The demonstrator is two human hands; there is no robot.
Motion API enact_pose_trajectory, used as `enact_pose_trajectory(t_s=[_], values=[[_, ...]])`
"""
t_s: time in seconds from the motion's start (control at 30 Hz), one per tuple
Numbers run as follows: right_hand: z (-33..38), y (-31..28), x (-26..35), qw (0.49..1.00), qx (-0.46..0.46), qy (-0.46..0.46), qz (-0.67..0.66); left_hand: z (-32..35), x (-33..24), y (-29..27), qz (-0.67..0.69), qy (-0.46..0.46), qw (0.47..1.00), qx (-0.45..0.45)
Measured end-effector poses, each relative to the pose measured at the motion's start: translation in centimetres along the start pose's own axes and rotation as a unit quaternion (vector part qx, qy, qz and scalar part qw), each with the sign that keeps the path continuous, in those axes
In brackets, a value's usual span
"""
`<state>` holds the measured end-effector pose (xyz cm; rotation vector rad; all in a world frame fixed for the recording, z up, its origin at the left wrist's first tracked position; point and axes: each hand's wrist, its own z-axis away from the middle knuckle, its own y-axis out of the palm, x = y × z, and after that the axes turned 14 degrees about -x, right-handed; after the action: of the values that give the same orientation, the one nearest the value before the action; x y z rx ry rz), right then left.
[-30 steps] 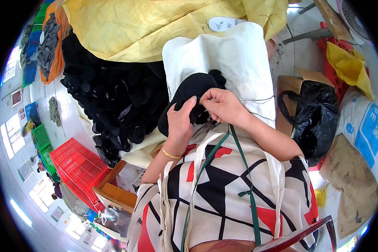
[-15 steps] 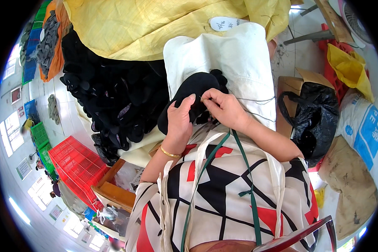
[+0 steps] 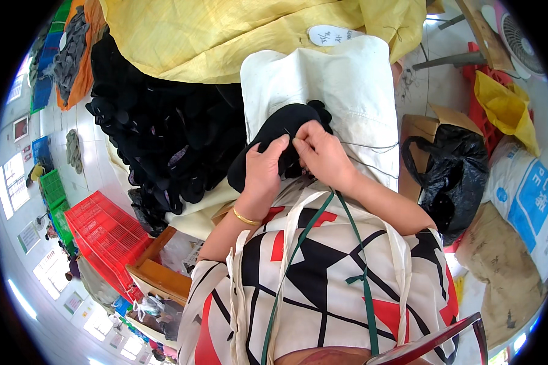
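Note:
A black fabric piece [image 3: 280, 125] lies on a white cloth [image 3: 347, 91] spread over my lap. My left hand [image 3: 263, 173], with a gold bangle at the wrist, grips its lower edge. My right hand [image 3: 323, 152] pinches the fabric right beside the left thumb, fingers closed on it. A thin thread [image 3: 365, 146] runs from my right hand across the white cloth. I cannot tell if a needle is held.
A big heap of black fabric pieces [image 3: 164, 140] lies to my left under a yellow sack [image 3: 225, 36]. A red crate [image 3: 103, 234] and wooden stool [image 3: 158, 277] sit lower left. A black plastic bag [image 3: 453, 170] in a cardboard box stands to my right.
Both hands stay on the black piece; the fingers shift slightly against each other. Nothing else has moved.

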<state>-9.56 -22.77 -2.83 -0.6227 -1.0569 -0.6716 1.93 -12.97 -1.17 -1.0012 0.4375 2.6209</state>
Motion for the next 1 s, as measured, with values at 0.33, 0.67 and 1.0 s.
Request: enact_pose_trajectory(t_s=[0.33, 0.67, 1.0], values=[[-2.9, -1.6, 2.0, 0.934, -0.027, -0.283, 0.217, -0.7, 3.2, -1.9, 0.018, 0.030, 0.999, 0.022], [-5.7, -1.7, 3.3, 0.986, 0.005, 0.029, -0.163, -1.7, 3.3, -2.7, 0.037, 0.052, 0.998, 0.014], [-7.4, -29.8, 4.8, 0.858, -0.143, -0.075, -0.487, -1.2, 2.6, -2.6, 0.026, 0.056, 0.998, 0.003]])
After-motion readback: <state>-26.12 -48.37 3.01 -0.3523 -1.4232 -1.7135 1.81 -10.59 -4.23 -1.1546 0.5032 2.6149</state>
